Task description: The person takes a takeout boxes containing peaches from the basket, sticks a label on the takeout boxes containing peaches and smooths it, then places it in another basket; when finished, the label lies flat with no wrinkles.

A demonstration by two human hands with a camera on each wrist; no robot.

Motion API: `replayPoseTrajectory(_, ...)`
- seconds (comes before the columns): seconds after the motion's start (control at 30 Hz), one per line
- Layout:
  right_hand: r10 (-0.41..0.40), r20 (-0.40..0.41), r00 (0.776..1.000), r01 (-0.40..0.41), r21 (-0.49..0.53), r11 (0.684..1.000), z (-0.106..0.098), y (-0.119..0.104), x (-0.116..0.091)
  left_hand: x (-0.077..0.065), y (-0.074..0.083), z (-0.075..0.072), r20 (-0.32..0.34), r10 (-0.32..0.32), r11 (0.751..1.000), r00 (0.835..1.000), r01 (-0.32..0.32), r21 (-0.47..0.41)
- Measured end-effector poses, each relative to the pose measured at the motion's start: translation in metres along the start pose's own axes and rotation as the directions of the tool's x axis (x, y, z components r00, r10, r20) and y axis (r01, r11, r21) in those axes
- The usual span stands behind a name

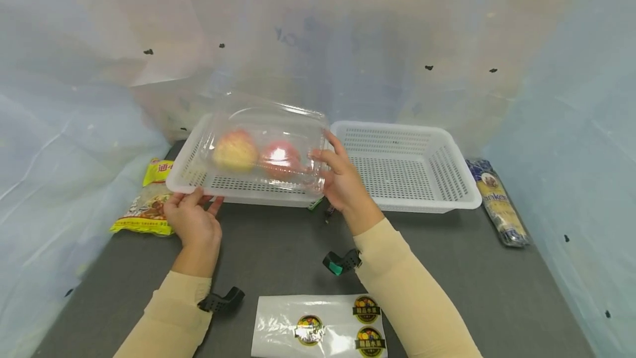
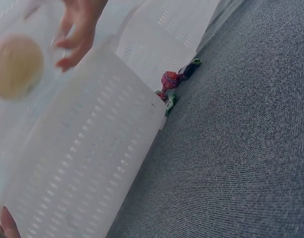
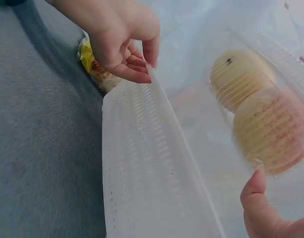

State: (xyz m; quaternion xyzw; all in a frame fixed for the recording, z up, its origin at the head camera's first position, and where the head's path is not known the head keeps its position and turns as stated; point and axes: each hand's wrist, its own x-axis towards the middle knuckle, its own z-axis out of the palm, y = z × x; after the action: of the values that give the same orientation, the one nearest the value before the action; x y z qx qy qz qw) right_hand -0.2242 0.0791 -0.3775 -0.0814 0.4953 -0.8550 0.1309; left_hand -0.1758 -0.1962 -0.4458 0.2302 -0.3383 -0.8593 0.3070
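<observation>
The right hand grips the clear plastic fruit box by its right short end, the thumb against the near side and the fingers on the end. The box is held over the left basket, its long axis running left to right, roughly along that basket's own length, with the gripped end slightly nearer the person. Nearly all of the box extends leftward from the grip. Inside it, the yellow apple, blushed with red, lies toward the far left end, and the redder apple sits just beside it, nearer the grip. Whether the lid is fastened is hard to tell.

The left hand pinches the rim of the left basket at its front left corner, apart from the box.

Just in front of the left basket's right front corner lie several wrapped candies. The right basket, white and slotted too, stands just beside the left basket on its right. A yellow food packet lies close to the left basket's left end; a pasta packet is well apart to its right, past the right basket. In front of the left basket, toward the person, a sticker sheet with round fruit labels lies on the dark tabletop. Behind the left basket hangs a pale plastic sheet.
</observation>
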Motion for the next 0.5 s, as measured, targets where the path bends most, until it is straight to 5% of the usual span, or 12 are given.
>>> replayPoseTrajectory(0.5, -0.056, 0.023, 0.998, 0.057, -0.035, 0.998, -0.044, -0.019, -0.092, 0.001, -0.003, -0.003, 0.025, 0.002, 1.000, 1.000, -0.002, 0.006)
